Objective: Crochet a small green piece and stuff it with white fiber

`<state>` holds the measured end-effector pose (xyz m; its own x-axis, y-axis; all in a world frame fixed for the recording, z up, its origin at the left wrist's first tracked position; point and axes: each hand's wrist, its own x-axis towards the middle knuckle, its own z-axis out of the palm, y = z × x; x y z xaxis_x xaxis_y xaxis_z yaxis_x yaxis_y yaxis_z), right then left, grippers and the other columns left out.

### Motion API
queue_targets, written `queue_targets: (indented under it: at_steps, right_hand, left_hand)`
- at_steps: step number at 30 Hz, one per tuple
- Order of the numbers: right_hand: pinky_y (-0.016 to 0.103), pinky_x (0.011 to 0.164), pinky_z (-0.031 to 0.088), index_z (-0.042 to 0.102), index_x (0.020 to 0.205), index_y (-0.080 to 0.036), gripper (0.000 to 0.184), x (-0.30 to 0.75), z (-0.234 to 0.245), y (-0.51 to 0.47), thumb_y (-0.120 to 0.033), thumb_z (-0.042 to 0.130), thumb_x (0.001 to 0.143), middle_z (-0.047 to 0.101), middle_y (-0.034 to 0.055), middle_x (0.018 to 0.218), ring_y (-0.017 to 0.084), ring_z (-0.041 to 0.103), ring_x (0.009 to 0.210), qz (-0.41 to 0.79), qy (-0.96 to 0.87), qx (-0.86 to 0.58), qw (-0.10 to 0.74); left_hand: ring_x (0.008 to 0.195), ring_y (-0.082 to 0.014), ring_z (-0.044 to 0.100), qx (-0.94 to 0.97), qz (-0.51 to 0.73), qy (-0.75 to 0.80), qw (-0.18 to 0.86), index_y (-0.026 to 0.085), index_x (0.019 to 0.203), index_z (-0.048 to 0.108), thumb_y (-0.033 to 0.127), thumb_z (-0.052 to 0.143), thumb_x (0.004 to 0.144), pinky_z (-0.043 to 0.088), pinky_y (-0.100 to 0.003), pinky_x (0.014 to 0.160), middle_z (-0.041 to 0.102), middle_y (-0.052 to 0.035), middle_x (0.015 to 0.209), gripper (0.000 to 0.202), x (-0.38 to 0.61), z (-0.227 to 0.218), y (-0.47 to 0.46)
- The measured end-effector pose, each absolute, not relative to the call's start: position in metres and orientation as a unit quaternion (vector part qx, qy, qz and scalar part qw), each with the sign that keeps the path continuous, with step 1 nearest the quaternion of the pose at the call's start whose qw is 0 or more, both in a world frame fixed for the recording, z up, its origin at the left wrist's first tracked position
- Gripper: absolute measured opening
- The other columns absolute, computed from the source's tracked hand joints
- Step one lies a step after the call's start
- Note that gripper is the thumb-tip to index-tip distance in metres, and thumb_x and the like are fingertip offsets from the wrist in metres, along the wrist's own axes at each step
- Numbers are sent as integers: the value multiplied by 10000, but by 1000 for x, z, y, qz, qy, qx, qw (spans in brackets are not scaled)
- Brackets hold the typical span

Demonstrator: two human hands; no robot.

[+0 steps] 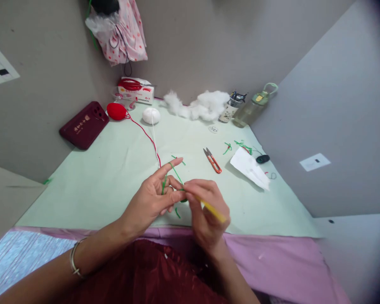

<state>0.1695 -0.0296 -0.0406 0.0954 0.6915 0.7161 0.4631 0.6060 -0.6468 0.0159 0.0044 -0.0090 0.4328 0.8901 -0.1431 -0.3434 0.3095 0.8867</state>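
Note:
My left hand (pixel 153 192) has its index finger stretched out, with green yarn (pixel 176 172) looped over it. Its thumb and middle finger pinch a small green crochet piece (pixel 184 200), mostly hidden by the fingers. My right hand (pixel 209 207) is closed round a crochet hook with a yellow handle (pixel 214 211). The hook's tip meets the green piece at the left fingertips. A short green yarn end (pixel 177 213) shows below the left hand. Red yarn (pixel 145 133) and white yarn (pixel 154 137) run from behind the left hand toward their balls.
Thread snips (pixel 213 161) and a crumpled white paper (pixel 250 168) lie to the right, near green yarn scraps (pixel 244 146). A red ball (pixel 116 111), a white ball (pixel 151 115), white stuffing (pixel 205 105), a pen cup (pixel 229 110) and a bottle (pixel 251 110) stand behind. A phone (pixel 85 125) leans left.

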Motion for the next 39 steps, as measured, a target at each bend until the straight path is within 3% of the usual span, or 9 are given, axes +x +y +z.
queue_targets:
  at_steps: [2, 4, 9, 13, 16, 19, 28, 34, 39]
  right_hand:
    - [348, 777, 619, 744, 1264, -294, 405, 168, -50, -29, -74, 679, 930, 740, 87, 1113, 206, 718, 990, -10, -699, -416, 582]
    - [344, 740, 615, 746, 1261, -321, 419, 167, -54, -27, -70, 671, 934, 737, 79, 1090, 198, 714, 949, -32, -676, -404, 616]
    - [335, 671, 585, 784, 1001, -257, 172, 172, -38, -23, -181, 631, 980, 722, 34, 855, 170, 683, 757, 172, -568, -424, 684]
    - [273, 542, 540, 764, 895, -212, 155, 177, -26, -19, -279, 649, 975, 692, 13, 768, 116, 613, 568, 317, -475, -390, 723]
    - [273, 602, 569, 773, 890, -220, 153, 175, -28, -19, -292, 665, 970, 724, 23, 806, 131, 662, 657, 335, -494, -388, 702]
    - [291, 722, 591, 794, 930, -243, 124, 172, -33, -21, -251, 677, 970, 771, 29, 882, 158, 713, 824, 314, -532, -407, 673]
    - [273, 631, 573, 762, 918, -214, 132, 173, -32, -19, -295, 674, 973, 762, 22, 826, 124, 662, 654, 363, -463, -397, 705]
    - [267, 672, 583, 752, 932, -222, 158, 175, -31, -20, -272, 624, 1012, 761, 11, 842, 115, 674, 689, 377, -474, -372, 704]
    - [291, 708, 584, 747, 964, -233, 179, 177, -28, -27, -231, 582, 1033, 760, 11, 873, 130, 689, 735, 299, -527, -419, 676]
  left_hand:
    - [478, -32, 427, 397, 429, 324, 744, 230, 1551, 494, 265, 872, 814, 352, -176, 480, 554, 87, 680, 829, 19, -10, 2]
    - [457, -10, 362, 356, 417, 307, 778, 224, 1493, 561, 259, 864, 828, 365, -173, 488, 533, 92, 694, 732, 20, -10, 0]
    - [456, 28, 256, 289, 383, 256, 839, 248, 1323, 712, 172, 823, 858, 351, -159, 479, 566, 54, 865, 484, 15, -11, 7]
    - [482, 17, 291, 337, 398, 256, 814, 274, 1300, 744, 196, 815, 869, 342, -161, 477, 566, 39, 906, 443, 11, -12, 11]
    - [572, -25, 443, 388, 406, 281, 778, 319, 1295, 748, 213, 828, 860, 359, -161, 513, 575, 41, 857, 454, 13, -14, 8]
    - [662, -62, 501, 422, 410, 299, 752, 338, 1292, 746, 210, 831, 861, 409, -167, 597, 575, 46, 792, 457, 16, -16, 5]
    - [708, -81, 485, 464, 421, 335, 704, 332, 1280, 745, 284, 778, 917, 421, -212, 645, 611, 21, 942, 367, 12, -16, 4]
    - [684, -75, 465, 474, 427, 345, 689, 330, 1242, 759, 276, 771, 912, 419, -220, 670, 596, 31, 919, 334, 11, -16, 4]
    - [716, -94, 449, 491, 431, 364, 664, 303, 1253, 751, 259, 759, 903, 401, -227, 672, 587, 22, 906, 352, 9, -14, 2]
